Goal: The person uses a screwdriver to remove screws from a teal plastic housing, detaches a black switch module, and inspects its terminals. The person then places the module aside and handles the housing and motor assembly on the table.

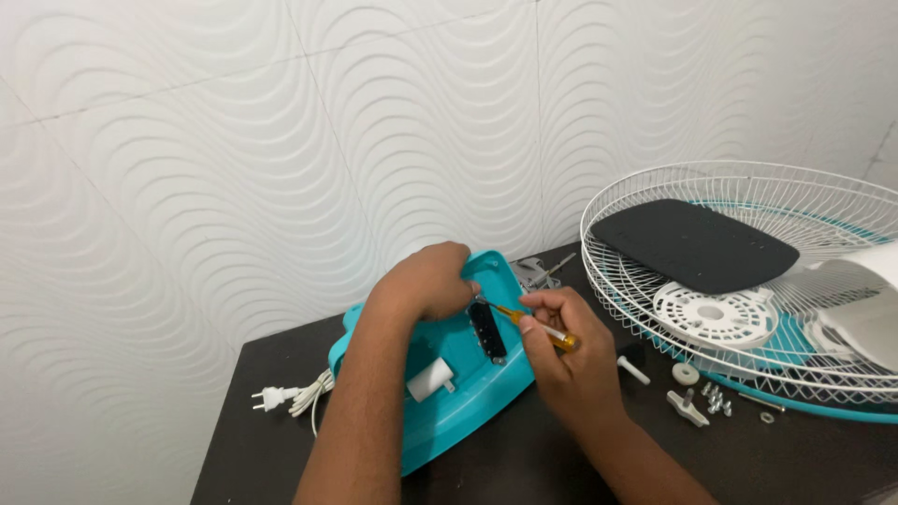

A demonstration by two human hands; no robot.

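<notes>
A turquoise plastic fan base lies tilted on the dark table. My left hand grips its upper edge and holds it steady. My right hand holds a screwdriver with a yellow handle; its tip points at the top of a black switch block set in the base. A white cylindrical part sits lower on the base.
A white wire fan guard lies at the right with a black plate and a white round plastic piece in it. Small screws and white knobs lie beside it. A white plug and cord lie at the left. A wavy white wall stands behind.
</notes>
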